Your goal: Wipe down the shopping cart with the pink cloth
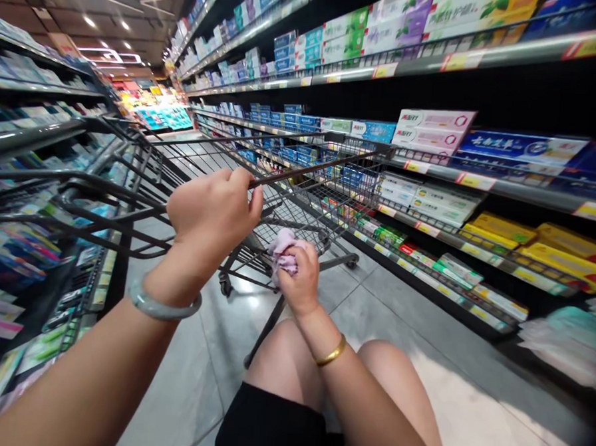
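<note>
My left hand point(214, 202), with a pale jade bangle at its wrist, is closed around the top rim of a dark metal shopping cart point(321, 169). Lower and to the right, my right hand point(301, 276) grips a crumpled lilac cloth point(283, 254) near the lower frame of the cart. A gold bangle circles that wrist. Whether the cloth touches the cart frame I cannot tell. The wire basket of the cart stretches away from me, and its wheels point(225, 284) rest on the floor.
On the right, a tall shelf point(456, 61) holds rows of boxed goods, with yellow boxes point(569, 254) low down. Another stocked shelf point(45, 86) lines the left side. Grey floor tiles point(374, 300) lie between them. A blurred plastic-wrapped bundle point(571, 340) sits at the right edge.
</note>
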`<state>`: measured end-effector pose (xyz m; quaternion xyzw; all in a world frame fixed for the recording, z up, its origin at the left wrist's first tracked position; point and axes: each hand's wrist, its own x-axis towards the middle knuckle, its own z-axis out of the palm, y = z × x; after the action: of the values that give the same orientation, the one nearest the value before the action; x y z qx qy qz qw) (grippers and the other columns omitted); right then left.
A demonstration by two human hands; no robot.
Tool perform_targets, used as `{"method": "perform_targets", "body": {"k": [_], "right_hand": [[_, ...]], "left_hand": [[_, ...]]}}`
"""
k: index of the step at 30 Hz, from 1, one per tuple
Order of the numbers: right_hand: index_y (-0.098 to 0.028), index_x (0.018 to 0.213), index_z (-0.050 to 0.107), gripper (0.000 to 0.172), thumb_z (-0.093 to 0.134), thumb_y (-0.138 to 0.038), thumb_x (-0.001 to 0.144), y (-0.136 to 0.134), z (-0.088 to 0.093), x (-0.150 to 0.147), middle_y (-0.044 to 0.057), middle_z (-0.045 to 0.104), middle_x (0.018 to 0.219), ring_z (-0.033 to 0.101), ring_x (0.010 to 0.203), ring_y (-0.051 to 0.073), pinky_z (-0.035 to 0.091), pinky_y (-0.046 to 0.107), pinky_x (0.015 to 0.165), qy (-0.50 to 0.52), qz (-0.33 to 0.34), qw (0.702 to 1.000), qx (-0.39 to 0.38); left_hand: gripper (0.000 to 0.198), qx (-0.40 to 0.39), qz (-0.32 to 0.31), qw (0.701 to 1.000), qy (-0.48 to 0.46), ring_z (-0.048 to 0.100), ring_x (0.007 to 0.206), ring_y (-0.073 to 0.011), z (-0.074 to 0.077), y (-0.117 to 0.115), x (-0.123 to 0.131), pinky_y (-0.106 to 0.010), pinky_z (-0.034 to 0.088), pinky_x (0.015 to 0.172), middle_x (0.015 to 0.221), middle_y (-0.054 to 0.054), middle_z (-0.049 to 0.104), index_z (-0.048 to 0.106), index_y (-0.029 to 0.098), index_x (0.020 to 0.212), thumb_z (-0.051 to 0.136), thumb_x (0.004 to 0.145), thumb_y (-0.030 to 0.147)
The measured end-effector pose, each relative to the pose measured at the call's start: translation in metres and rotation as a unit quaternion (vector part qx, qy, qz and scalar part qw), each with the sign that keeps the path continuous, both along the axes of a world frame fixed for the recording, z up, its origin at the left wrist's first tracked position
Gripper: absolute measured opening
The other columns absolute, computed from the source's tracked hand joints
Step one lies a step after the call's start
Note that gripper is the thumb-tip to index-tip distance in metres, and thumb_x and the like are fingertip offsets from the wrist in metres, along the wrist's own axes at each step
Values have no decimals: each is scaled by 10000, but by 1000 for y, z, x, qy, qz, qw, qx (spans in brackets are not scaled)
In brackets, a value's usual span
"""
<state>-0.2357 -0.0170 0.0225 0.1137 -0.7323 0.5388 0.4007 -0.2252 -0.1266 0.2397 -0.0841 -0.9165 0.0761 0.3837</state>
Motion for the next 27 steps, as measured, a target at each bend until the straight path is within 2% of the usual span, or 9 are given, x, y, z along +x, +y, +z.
{"method": "perform_targets", "body": {"k": [2,5,7,9,12,17,22,27], "right_hand": [[-224,959,665,245,609,-118,745,8,1,5,94,611,1114,567,1122,257,479,413,1004,-21,-4,998,56],[-218,867,662,213,585,-90,716,15,-5,12,72,623,985,581,990,240,509,384,901,-86,-2,991,100],[-225,864,666,218,587,-88,715,17,-1,19,62,624,971,588,974,229,515,366,880,-72,5,993,95],[-237,926,680,246,610,-102,732,20,11,28,72,628,1069,585,1052,235,506,382,937,-17,9,996,85],[-249,1000,691,284,634,-114,757,29,27,40,86,614,1188,569,1133,248,480,410,1000,35,3,994,101],[-230,931,692,251,611,-87,741,46,32,52,78,640,1061,586,1038,239,497,387,918,-6,-25,991,135],[-260,1044,703,324,632,-97,775,40,58,68,79,617,1212,561,1133,239,477,398,990,74,-31,983,163],[-255,980,715,312,635,-52,758,51,50,66,74,638,1203,563,1094,239,489,386,952,2,-21,972,234]], "left_hand": [[412,6,-5,1000,6,616,835,-281,0,-4,7,-347,303,662,928,-115,688,686,200,1079,384,986,464],[406,3,-11,1000,13,607,780,-263,0,-10,16,-343,237,612,920,-104,702,696,213,1069,391,989,469],[402,-2,-15,1000,21,600,745,-251,0,-14,20,-347,188,587,899,-90,709,700,225,1056,392,992,475],[393,-7,-23,999,32,599,727,-242,0,-18,24,-353,161,575,884,-76,713,705,238,1048,394,994,472],[372,-11,-42,998,51,607,723,-233,-2,-23,30,-355,165,571,880,-62,722,712,254,1056,409,993,460],[333,-14,-75,994,80,624,732,-233,-4,-30,36,-355,188,566,884,-50,739,723,262,1036,454,977,450],[299,-12,-115,989,96,651,761,-242,-6,-33,38,-361,215,563,885,-42,749,726,271,1029,486,964,438],[293,-15,-139,987,82,662,752,-243,-5,-29,38,-368,229,566,870,-51,751,732,261,1016,496,956,424]]}}
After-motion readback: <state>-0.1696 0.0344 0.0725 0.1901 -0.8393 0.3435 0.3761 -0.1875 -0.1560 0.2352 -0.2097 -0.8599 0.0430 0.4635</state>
